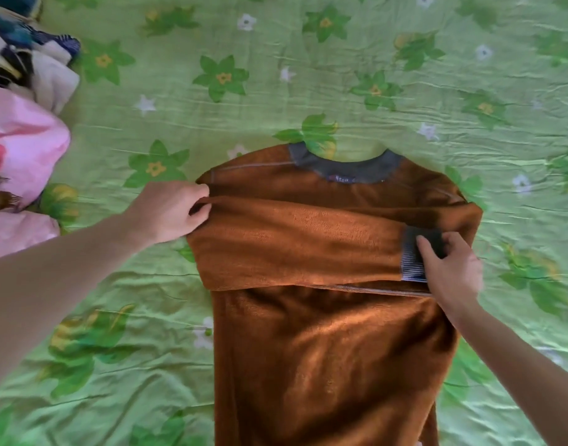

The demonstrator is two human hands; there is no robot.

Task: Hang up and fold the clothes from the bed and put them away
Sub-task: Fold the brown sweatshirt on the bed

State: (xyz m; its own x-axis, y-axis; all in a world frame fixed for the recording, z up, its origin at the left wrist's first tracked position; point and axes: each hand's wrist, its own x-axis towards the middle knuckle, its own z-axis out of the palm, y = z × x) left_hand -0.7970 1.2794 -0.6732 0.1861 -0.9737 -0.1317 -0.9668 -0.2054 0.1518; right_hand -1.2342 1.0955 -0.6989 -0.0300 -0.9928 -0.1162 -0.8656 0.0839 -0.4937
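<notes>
Fingers of the left hand [168, 210] are curled around a bunched fold of a brown fleece top [331, 342], the thumb on the upper side and the fingertips tucked underneath, gripping the fabric where the sleeve [295, 244] meets the shoulder. That hand sits at about 9 o'clock from the middle of the picture, its bare forearm reaching in from the lower left edge.

The right hand [451, 268] sits at about 3 o'clock, its forearm coming up from the lower right corner. Its thumb presses on top of the dark ribbed cuff [418, 252] and its fingers wrap behind, pinching the cuff at the sleeve's end.

Between the two hands the sleeve lies folded straight across the chest of the top. The top lies flat on the bed, its grey collar [347, 167] at 12 o'clock from the sleeve and its body running down to the bottom edge at 6 o'clock. A small label shows inside the collar; its writing is too small to read.

Underneath is a wrinkled light green bedsheet [308, 66] printed with green and white flowers. At 9 to 10 o'clock, along the left edge, lies a heap of other clothes [22, 136], pink below and patterned in blue, white and black above.
</notes>
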